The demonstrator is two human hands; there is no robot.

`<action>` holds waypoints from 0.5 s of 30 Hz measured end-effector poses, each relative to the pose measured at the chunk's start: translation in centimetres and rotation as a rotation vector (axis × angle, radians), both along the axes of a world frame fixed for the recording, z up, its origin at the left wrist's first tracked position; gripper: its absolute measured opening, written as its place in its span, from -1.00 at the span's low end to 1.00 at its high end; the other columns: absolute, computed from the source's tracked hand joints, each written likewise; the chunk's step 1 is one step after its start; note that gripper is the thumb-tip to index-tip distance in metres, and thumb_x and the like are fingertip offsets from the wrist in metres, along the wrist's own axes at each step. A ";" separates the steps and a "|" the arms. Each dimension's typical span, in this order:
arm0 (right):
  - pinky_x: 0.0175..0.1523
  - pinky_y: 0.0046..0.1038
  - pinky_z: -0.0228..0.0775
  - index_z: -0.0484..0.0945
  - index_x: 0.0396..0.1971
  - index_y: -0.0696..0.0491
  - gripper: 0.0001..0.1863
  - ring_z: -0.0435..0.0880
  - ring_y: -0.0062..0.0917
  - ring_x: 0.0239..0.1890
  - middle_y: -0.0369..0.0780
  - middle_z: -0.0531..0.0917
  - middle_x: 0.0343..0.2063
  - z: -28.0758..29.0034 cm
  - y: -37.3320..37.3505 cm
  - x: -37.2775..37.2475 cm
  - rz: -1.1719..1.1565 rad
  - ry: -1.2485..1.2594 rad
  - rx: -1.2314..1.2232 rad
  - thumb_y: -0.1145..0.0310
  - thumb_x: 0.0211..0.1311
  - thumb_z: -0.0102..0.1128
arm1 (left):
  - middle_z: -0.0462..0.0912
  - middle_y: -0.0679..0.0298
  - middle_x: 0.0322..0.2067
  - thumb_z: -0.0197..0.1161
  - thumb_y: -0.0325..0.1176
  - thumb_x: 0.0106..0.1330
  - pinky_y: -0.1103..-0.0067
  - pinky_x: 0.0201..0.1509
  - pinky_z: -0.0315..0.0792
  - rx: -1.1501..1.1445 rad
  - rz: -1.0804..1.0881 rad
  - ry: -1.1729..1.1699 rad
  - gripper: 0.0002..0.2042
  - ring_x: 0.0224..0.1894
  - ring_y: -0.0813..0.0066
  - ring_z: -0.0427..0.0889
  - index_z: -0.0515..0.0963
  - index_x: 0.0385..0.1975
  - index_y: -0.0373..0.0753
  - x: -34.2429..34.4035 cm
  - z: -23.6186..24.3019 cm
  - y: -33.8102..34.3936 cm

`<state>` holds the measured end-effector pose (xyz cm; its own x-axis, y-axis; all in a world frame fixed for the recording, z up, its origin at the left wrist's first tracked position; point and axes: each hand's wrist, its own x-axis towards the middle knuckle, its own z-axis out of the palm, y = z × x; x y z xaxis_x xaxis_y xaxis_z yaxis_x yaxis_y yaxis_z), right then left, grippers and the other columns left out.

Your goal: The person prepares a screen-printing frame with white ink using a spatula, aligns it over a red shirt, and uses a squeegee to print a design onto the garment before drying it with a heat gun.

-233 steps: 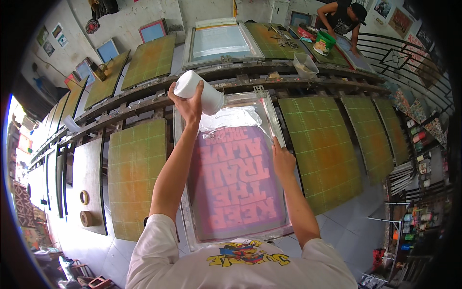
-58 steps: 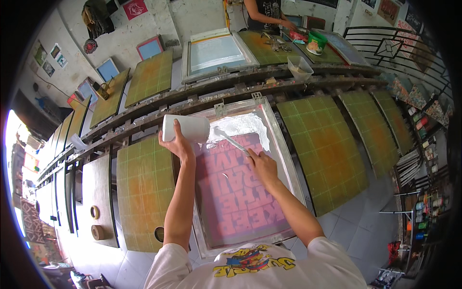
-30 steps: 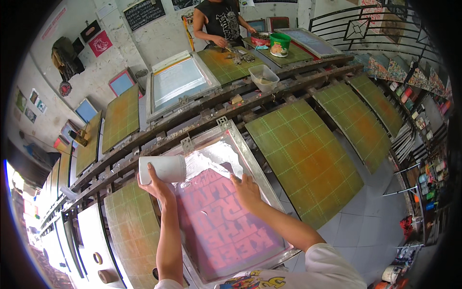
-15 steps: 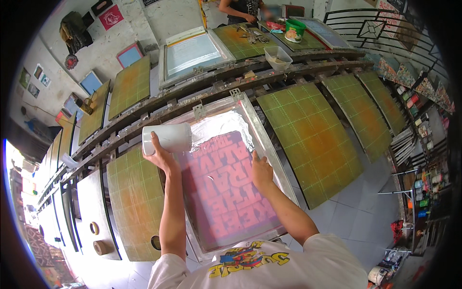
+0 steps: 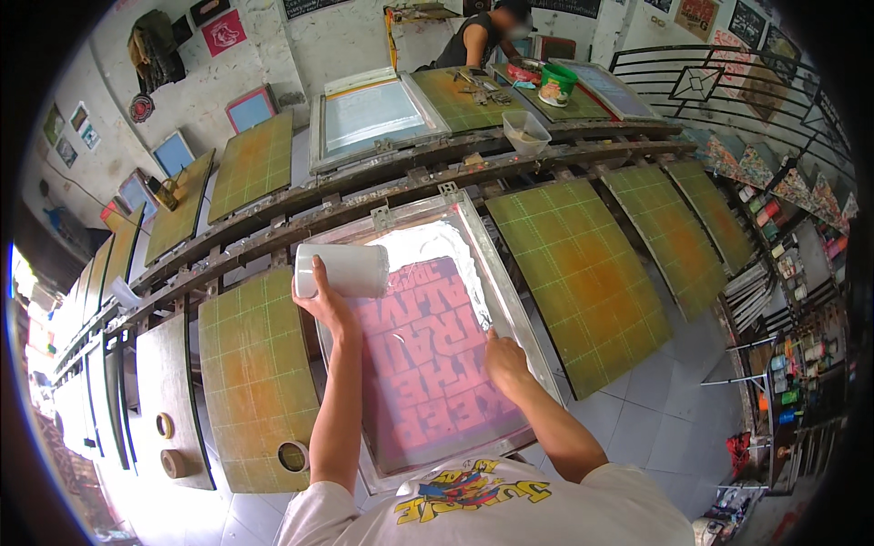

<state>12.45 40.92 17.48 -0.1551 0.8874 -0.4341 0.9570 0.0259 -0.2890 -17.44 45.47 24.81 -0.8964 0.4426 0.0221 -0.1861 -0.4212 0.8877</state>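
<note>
the left forearm rises steeply from the lower edge, and the left hand (image 5: 320, 296) grips a white plastic tub (image 5: 350, 270) near its base, one digit along its near side; the tub lies tipped sideways over the upper left of the screen-printing frame (image 5: 492, 278). the right forearm slants up and leftward, the right hand (image 5: 506, 362) closed, knuckles up, around a slim spatula (image 5: 485, 322), mostly hidden, at the lower end of the white ink (image 5: 426, 239) on the stencilled mesh (image 5: 428, 364).

Forearms (image 5: 335, 414) forward; left fingers (image 5: 318, 273) cupped, right fingers (image 5: 496, 346) curled.
</note>
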 end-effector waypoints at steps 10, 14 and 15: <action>0.14 -0.06 0.53 0.43 0.27 0.25 -0.54 0.69 0.02 0.00 0.15 0.70 -0.13 4.2 -4.2 3.4 0.152 -0.089 -0.074 0.32 0.51 -0.07 | 0.45 0.04 0.09 0.50 -0.02 0.24 0.31 0.09 0.57 -0.012 -0.012 -0.017 -0.23 0.07 0.26 0.56 0.16 0.21 -0.29 0.2 0.5 -1.8; 0.08 -0.06 0.54 0.49 0.24 0.18 -0.57 0.70 -0.01 -0.05 0.10 0.72 -0.17 11.1 -6.6 4.1 0.159 -0.081 -0.008 0.30 0.50 -0.02 | 0.43 0.02 0.11 0.50 0.00 0.24 0.29 0.11 0.57 0.009 0.004 -0.037 -0.22 0.10 0.23 0.56 0.15 0.22 -0.30 -1.0 -0.1 -2.7; 0.07 -0.07 0.53 0.48 0.26 0.16 -0.56 0.70 -0.03 -0.04 0.09 0.72 -0.15 13.2 -7.0 4.1 0.163 -0.060 0.018 0.29 0.50 -0.02 | 0.43 0.01 0.12 0.50 0.00 0.24 0.28 0.12 0.57 0.013 0.015 -0.037 -0.21 0.11 0.22 0.55 0.15 0.22 -0.31 -1.4 0.1 -3.0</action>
